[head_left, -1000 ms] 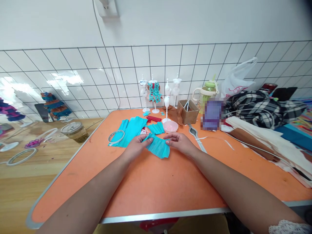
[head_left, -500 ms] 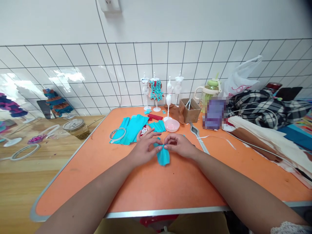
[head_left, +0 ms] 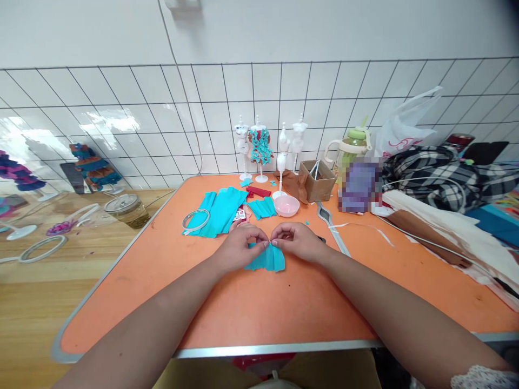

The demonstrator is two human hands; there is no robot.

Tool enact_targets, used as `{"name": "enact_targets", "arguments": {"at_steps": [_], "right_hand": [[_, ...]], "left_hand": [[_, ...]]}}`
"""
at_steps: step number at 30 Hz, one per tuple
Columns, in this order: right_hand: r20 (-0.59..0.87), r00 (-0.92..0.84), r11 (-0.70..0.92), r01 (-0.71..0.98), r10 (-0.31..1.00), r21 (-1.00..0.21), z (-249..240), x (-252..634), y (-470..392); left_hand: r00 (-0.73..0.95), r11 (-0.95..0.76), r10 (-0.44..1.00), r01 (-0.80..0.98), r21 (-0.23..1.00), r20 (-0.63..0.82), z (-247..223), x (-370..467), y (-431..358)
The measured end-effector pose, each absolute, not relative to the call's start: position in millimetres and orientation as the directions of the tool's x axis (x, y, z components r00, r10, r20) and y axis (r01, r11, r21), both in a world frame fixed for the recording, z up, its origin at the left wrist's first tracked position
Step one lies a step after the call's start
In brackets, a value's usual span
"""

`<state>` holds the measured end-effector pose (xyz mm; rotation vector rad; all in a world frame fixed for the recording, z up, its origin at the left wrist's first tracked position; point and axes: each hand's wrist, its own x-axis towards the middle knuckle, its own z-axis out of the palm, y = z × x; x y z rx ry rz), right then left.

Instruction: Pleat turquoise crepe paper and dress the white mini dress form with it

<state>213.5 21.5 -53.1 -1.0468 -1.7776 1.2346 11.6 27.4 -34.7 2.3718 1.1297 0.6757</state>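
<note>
Between my hands hangs a small piece of turquoise crepe paper [head_left: 267, 260], spread in soft folds just above the table. My left hand [head_left: 241, 246] pinches its upper edge between thumb and forefinger. Close beside those fingertips, my right hand [head_left: 298, 241] pinches the same edge with its fingers curled. Beyond my left hand lie a large turquoise crepe sheet [head_left: 221, 213] and a roll of white tape [head_left: 195, 221]. A smaller turquoise strip [head_left: 262, 208] lies ahead of my hands, with a pink bowl [head_left: 286, 206] at its right.
Small white mannequins [head_left: 283, 146] stand by the tiled wall, one wearing a turquoise and red dress [head_left: 260, 147]. A cardboard box [head_left: 318, 181], a green-lidded bottle [head_left: 353, 146] and layered paper [head_left: 438, 232] are to the right. On the wooden table at left stands a glass jar [head_left: 127, 210].
The held crepe piece has gone from gathered and narrow to spread wider, now reaching further left. My left hand's fingers have curled in more. The view has shifted slightly.
</note>
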Motion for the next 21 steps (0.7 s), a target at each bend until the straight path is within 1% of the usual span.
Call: {"name": "enact_targets", "arguments": {"at_steps": [2, 5, 7, 9, 15, 19, 21], "right_hand": [[0.129, -0.42, 0.231, 0.202, 0.898, -0.952, -52.7, 213.2, 20.7], [0.163, -0.411, 0.26, 0.193, 0.897, -0.946, -52.8, 212.7, 19.6], [0.169, -0.4, 0.272, 0.216, 0.901, -0.938, -53.6, 212.4, 19.5], [0.163, -0.387, 0.271, 0.246, 0.908, -0.931, -54.7, 212.1, 19.7], [0.156, -0.336, 0.256, 0.277, 0.929, -0.926, -54.7, 212.2, 20.3], [0.151, -0.282, 0.251, 0.364, 0.947, -0.897, -51.3, 211.3, 18.8], [0.156, -0.268, 0.253, 0.381, 0.951, -0.889, -49.6, 210.3, 17.6]], "left_hand": [[0.537, -0.56, 0.809, 0.584, 0.588, 0.237, -35.2, 12.7, 28.2], [0.524, -0.501, 0.828, 0.532, 0.683, 0.199, -34.4, 14.9, 29.0], [0.512, -0.448, 0.843, 0.503, 0.74, 0.163, -33.7, 16.2, 29.0], [0.499, -0.408, 0.856, 0.492, 0.769, 0.134, -33.5, 17.1, 28.7], [0.491, -0.384, 0.862, 0.474, 0.793, 0.124, -33.5, 18.1, 27.3], [0.51, -0.394, 0.85, 0.449, 0.802, 0.132, -34.0, 16.7, 28.3], [0.51, -0.406, 0.848, 0.45, 0.795, 0.144, -34.6, 15.7, 29.2]]}}
